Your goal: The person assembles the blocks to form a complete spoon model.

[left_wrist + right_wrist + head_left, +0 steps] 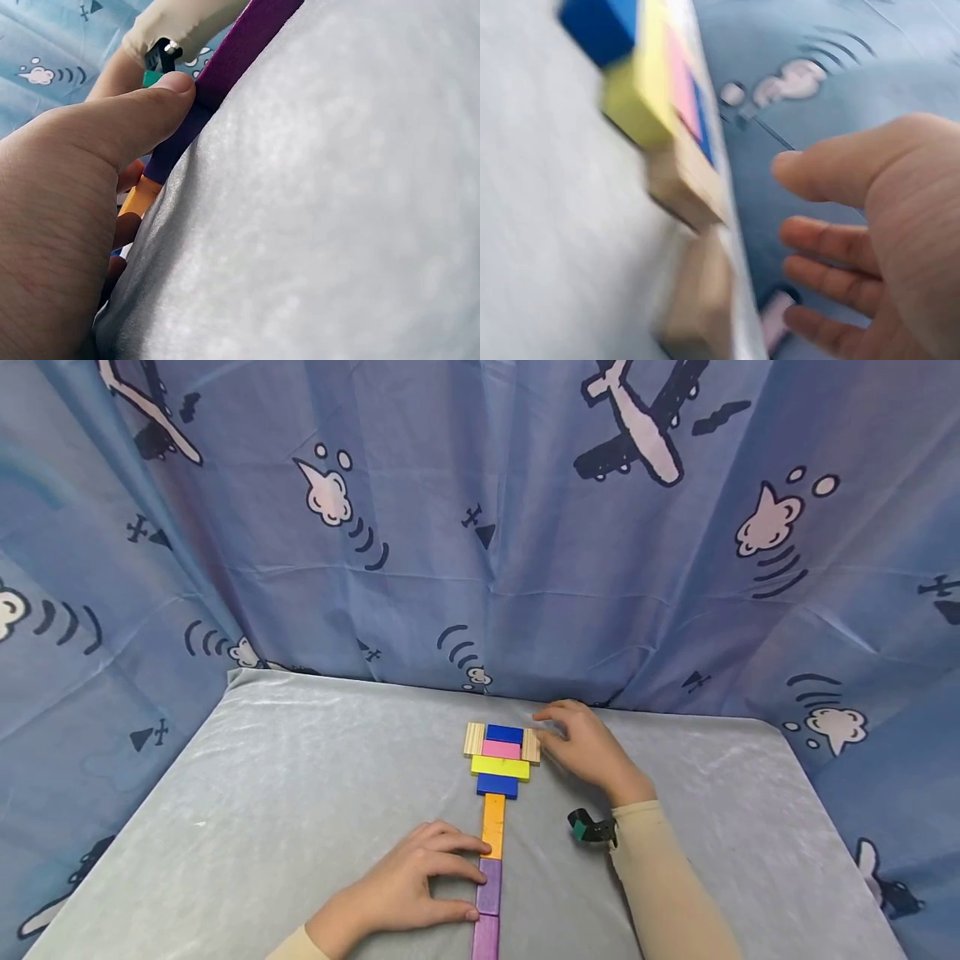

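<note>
A line of wooden blocks runs up the grey cloth: two purple blocks (489, 887), an orange block (492, 827), a blue block (497, 786) and a yellow block (500, 767) laid crosswise. Beyond these lie a pink block (501, 749) and another blue block (505, 733), flanked by plain wood blocks (474, 739). My left hand (416, 877) rests along the left side of the line, thumb against the purple (240, 52), fingertips up to the orange. Beside the right plain block (531, 746), my right hand (588, 745) holds nothing, its fingers loosely spread.
One more plain block (697, 300) shows blurred near the cloth in the right wrist view. A black strap with a green piece (588, 827) is on my right wrist. Behind the table hangs a blue curtain (420, 568) printed with planes and clouds.
</note>
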The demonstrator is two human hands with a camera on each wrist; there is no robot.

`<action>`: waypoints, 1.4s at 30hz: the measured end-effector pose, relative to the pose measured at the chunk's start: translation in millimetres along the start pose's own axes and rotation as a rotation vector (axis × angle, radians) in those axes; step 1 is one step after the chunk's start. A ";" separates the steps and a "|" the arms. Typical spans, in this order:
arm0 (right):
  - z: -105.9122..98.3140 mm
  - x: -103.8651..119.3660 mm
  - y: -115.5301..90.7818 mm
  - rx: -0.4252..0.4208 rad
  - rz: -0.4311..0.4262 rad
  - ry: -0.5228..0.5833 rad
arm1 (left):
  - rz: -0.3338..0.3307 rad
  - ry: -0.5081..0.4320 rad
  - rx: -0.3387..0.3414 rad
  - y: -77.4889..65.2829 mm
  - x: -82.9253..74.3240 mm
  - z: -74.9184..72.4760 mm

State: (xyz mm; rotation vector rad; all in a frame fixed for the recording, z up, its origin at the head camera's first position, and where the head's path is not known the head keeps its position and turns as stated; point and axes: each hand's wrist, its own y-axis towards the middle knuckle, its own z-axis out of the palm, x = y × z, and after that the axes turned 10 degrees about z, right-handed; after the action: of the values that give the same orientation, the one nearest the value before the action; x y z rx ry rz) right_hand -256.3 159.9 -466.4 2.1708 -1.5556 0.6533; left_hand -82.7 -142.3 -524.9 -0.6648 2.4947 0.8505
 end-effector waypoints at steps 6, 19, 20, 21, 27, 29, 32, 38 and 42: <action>-17.4 -17.4 -9.2 0.074 0.049 0.020 | -0.011 0.004 0.004 0.5 0.1 -2.0; -14.3 -33.0 -13.5 0.139 0.100 -0.049 | -0.014 -0.009 0.002 -2.1 0.7 2.6; -14.1 -33.6 -13.8 0.138 0.100 -0.045 | -0.011 -0.007 0.001 -2.1 0.5 2.5; -13.8 -34.2 -13.9 0.136 0.101 -0.041 | -0.009 -0.005 0.000 -1.9 0.4 2.3; -15.9 -33.5 -14.6 0.136 0.100 -0.001 | 0.004 0.007 -0.004 -1.4 -0.2 1.4; -17.6 -31.9 -14.0 0.123 0.093 0.005 | -0.005 -0.002 0.003 -0.9 -0.2 0.3; -19.7 -29.4 -13.5 0.076 0.082 0.004 | -0.021 -0.020 0.014 0.5 -0.1 0.1; -14.4 -20.1 -6.3 -0.032 0.025 -0.013 | 0.001 -0.009 0.007 0.5 0.6 1.2; -9.3 -7.6 6.4 -0.069 -0.015 -0.042 | 0.012 0.003 0.002 -0.1 1.5 0.7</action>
State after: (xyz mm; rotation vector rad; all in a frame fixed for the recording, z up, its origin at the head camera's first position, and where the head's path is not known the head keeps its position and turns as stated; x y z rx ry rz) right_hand -265.7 168.9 -462.9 2.1562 -1.5582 0.5444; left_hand -83.8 -142.4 -526.2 -0.6519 2.5041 0.8523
